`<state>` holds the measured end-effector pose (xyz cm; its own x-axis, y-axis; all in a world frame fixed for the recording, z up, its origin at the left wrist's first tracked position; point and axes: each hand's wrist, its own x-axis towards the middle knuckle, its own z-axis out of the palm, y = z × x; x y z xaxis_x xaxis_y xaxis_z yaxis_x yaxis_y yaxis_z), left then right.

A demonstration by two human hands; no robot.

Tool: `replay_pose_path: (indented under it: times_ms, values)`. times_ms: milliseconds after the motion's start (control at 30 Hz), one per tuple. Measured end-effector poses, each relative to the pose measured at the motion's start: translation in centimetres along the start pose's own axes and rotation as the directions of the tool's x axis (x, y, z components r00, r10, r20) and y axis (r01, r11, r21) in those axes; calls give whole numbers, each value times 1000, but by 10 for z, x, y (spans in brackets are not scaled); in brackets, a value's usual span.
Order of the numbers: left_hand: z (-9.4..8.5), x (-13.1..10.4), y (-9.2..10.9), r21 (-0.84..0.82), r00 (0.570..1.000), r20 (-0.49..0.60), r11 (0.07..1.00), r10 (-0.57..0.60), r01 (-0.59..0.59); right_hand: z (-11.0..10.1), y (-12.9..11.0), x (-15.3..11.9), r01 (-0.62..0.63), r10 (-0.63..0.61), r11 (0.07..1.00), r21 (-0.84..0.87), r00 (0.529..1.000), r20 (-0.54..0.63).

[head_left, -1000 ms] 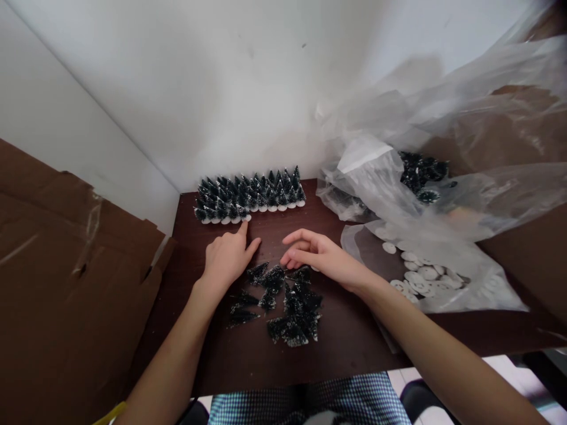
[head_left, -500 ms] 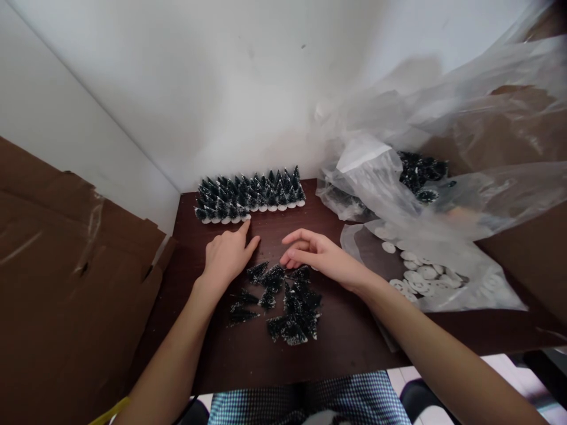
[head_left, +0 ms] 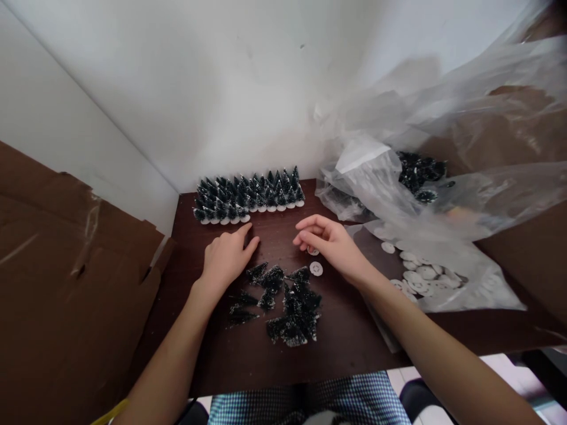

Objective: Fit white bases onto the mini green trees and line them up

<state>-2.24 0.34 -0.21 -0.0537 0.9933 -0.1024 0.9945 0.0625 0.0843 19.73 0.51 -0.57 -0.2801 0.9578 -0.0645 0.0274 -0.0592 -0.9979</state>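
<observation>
Rows of small dark green trees [head_left: 248, 195] with white tips and round white bases stand upright by the wall. My left hand [head_left: 228, 254] is just in front of their front row, index finger and thumb apart, holding nothing. My right hand [head_left: 330, 239] hovers over the table with loosely curled fingers, above a white disc [head_left: 312, 251] that it partly covers. A second white disc [head_left: 316, 268] lies just below it. Loose trees without bases [head_left: 295, 313] lie in a pile nearer to me. I see nothing between my right fingers.
Clear plastic bags [head_left: 376, 165] spread over the right side, with more dark trees [head_left: 420, 171] and many white discs [head_left: 420, 277] in them. A cardboard box [head_left: 75, 283] stands at the left, and brown cardboard [head_left: 531, 248] at the right.
My right hand has moved right and slightly away from me, uncovering the white discs. My left index fingertip has drawn slightly back from the front row's end base.
</observation>
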Motion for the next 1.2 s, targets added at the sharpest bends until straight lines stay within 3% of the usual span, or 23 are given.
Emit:
replay_pose_path:
  times_ms: [100, 200, 367, 533, 933, 1200]
  values:
    - [-3, 0, -4, -134, 999, -34, 990, 38, -42, -6, 0, 1, 122, -132, 963, -242, 991, -27]
    - [-9, 0, -8, -256, 988, -12, 954, 157, -155, -13, 1, 1, 175, -220, 843, -509, 975, -29]
    - [-14, -2, -13, -371, 908, 148, 873, 392, -317, -17, 5, 1, 120, -171, 698, -706, 985, -1]
    - [-14, -2, -15, -409, 857, 217, 841, 467, -354, -14, 7, 1, 142, -139, 589, -796, 988, 74]
    - [-21, -3, -23, -596, 794, 319, 761, 518, -257, -19, 9, 3, 172, -128, 690, -703, 985, 116]
    - [-22, 0, -23, -668, 791, 342, 724, 507, -176, -11, 9, 6, 189, -178, 782, -593, 981, 77]
